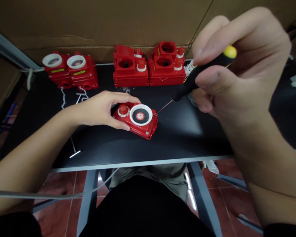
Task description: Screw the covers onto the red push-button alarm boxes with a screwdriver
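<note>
A red housing [144, 129] with a white ring around a dark round centre and a small red knob lies on the black tabletop. My left hand [103, 110] is wrapped over its left end, thumb on the near side and fingers on the far side. In my right hand [236, 62] is a screwdriver [187, 86] with a black handle and yellow end, slanting down to the left. Its thin tip is at the screw in the housing's upper right corner. Whether the tip sits in the screw's slot I cannot tell.
Two red housings with white rings [85, 74] stand at the back left. Further red housings [130, 77] without rings line the cardboard wall [101, 23]. A metal T-shaped piece [75, 154] on a thin cord lies near the front edge. A grey cable [64, 197] crosses the lower left.
</note>
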`<state>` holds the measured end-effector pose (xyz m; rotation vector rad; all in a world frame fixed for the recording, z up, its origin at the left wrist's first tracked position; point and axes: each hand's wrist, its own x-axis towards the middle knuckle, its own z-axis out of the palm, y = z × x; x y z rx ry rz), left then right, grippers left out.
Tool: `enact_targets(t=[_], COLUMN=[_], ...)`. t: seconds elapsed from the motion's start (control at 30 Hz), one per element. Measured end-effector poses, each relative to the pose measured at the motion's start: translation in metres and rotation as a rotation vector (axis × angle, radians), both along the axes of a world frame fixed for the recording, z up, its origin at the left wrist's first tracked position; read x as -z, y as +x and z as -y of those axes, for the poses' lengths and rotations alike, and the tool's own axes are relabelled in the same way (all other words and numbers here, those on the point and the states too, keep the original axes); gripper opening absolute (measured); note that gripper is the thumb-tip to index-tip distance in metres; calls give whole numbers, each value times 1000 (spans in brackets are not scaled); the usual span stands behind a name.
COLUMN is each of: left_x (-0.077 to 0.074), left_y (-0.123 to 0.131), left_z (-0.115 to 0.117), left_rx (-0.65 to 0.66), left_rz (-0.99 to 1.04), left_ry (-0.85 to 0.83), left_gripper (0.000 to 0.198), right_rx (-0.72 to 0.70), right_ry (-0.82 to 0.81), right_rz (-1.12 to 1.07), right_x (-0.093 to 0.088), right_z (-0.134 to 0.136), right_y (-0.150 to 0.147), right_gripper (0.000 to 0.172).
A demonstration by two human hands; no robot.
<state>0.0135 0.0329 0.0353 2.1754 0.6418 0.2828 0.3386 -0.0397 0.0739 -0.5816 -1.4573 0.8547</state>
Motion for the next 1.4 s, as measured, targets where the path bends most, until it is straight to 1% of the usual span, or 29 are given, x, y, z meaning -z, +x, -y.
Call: enact_targets(t=[0.07,0.2,0.33,0.4,0.47,0.57,0.6,0.7,0.73,0.8,0.9,0.97,1.03,1.17,1.27,1.33,1.4], left_x=[0,-1,-1,0,1,2,2,1,0,0,1,1,1,1,1,1,1], left_y=[0,0,1,2,2,1,1,2,2,2,2,2,2,2,2,2,2], left_z=[0,1,1,1,0,-1,-1,0,0,0,0,0,0,0,0,-1,-1], left_rx=[-4,-10,-10,-5,-1,6,6,8,10,14,9,4,2,9,9,2,2], left_rz=[5,0,1,13,25,36,37,25,19,11,18,23,25,17,16,19,20], left_ry=[-4,-16,-22,-27,-33,-25,-22,-20,-20,-14,-8,-11,-12,-6,4,6,0], left_gripper=[76,78,79,77,75,73,72,73,73,74,74,74,74,73,73,72,71], right_rx=[1,-9,6,4,-45,-190,-232,-343,-356,-304,-113,-18,61,58,84,108,91], right_ry=[14,-29,-42,-22,14,55,65,111,118,134,154,153,135,74,29,-8,-61], right_rz=[0,-10,-36,-63,-67,-64,-57,-31,-31,-54,-54,-19,2,7,-3,30,74], right_x=[-3,-6,-2,1,4,7,8,11,12,14,17,16,15,12,11,9,8], right_z=[0,-4,-9,-10,-11,-13,-14,-20,-22,-24,-21,-17,-13,-11,-10,-8,-7], right_y=[0,0,-1,-2,0,3,4,5,5,5,3,1,0,1,5,8,11], right_gripper=[41,44,49,48,38,17,13,14,13,13,26,36,40,40,49,52,57])
